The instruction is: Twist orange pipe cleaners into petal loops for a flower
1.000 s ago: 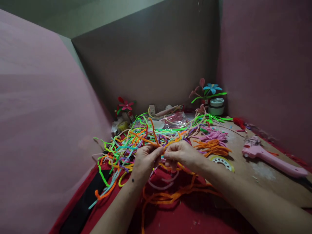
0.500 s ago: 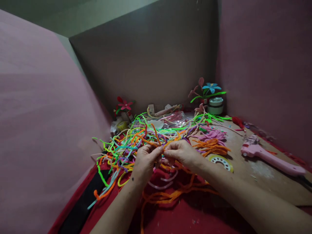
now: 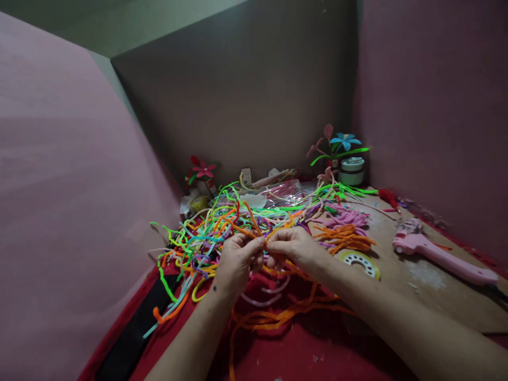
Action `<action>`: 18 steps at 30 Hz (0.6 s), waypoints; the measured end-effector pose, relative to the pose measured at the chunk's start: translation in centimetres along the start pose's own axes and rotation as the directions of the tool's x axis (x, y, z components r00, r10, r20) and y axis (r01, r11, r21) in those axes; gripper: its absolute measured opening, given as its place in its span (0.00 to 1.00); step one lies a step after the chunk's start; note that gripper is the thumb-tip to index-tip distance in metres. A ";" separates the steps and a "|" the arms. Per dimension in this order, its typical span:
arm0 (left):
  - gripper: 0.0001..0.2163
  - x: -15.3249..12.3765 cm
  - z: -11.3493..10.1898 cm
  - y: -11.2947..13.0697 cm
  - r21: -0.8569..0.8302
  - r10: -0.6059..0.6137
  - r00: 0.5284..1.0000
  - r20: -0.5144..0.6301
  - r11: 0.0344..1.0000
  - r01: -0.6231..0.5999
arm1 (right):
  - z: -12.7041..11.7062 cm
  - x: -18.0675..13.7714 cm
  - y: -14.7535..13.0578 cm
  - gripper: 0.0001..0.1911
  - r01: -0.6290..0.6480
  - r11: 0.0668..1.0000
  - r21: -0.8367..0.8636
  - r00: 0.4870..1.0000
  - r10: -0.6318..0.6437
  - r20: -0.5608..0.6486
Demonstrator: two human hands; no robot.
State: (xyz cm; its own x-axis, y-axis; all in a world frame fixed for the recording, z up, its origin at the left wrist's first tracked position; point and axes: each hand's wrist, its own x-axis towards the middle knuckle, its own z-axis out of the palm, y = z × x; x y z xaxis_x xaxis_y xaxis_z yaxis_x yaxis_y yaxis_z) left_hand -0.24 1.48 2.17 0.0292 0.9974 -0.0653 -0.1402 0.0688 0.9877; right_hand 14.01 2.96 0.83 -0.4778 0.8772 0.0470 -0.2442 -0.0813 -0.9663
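Note:
My left hand and my right hand meet at the middle, thumbs and fingertips pinched close together. Between them they hold an orange pipe cleaner, whose ends stick up and away above the fingers. The exact spot where it is gripped is hidden by my fingertips. Behind and around the hands spreads a tangled heap of coloured pipe cleaners. Below the hands, long orange pipe cleaners lie on the red cloth.
On the brown board at the right lie a pink glue gun, a yellow tape roll, an orange bundle and a pink bundle. Pipe-cleaner flowers and a lidded jar stand at the back. A black strip lies left.
Both hands stay pinched together in nearly the same place, with only slight finger movement. The upright orange end leans a little further left.

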 end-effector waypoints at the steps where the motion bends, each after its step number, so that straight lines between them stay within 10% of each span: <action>1: 0.10 0.0 0.0 0.0 -0.004 0.005 1.000 0.010 1.000 -0.005 | 0.0 0.1 0.1 0.10 0.004 1.000 0.013 1.000 -0.004 -0.003; 18: 0.10 -0.3 0.0 0.2 0.027 0.026 0.997 0.071 0.999 -0.028 | -0.3 0.2 0.7 0.10 0.005 1.000 0.009 1.000 -0.005 0.001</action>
State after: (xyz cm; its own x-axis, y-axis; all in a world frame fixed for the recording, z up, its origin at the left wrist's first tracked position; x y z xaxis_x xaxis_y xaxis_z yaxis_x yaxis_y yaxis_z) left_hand -0.28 1.23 2.34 0.0957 0.9950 -0.0291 -0.1142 0.0400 0.9927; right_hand 13.94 3.23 0.09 -0.4773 0.8772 0.0521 -0.2543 -0.0811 -0.9637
